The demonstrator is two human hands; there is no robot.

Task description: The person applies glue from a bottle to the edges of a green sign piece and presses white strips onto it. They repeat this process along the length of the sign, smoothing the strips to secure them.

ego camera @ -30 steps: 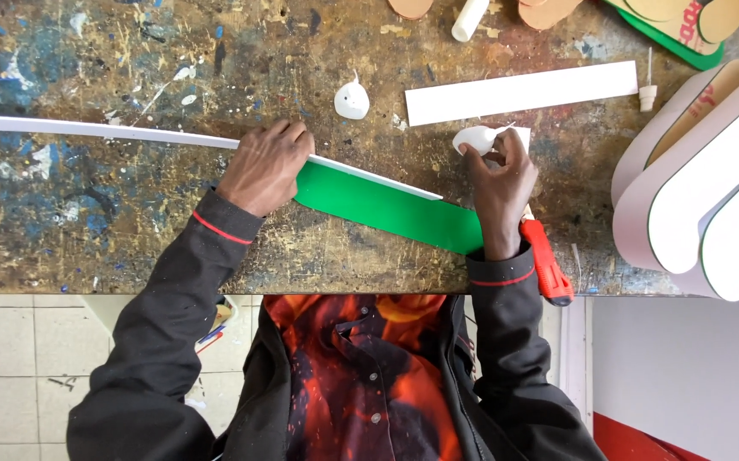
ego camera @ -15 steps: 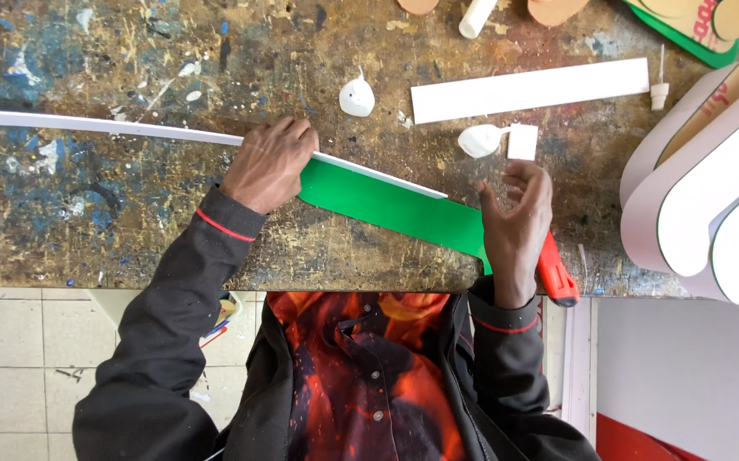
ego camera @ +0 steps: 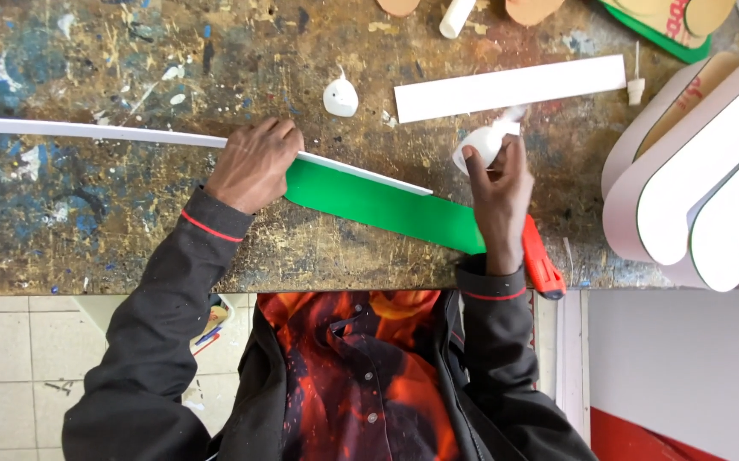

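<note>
Head view: right hand (ego camera: 499,189) now lifts white bottle (ego camera: 477,147).
</note>
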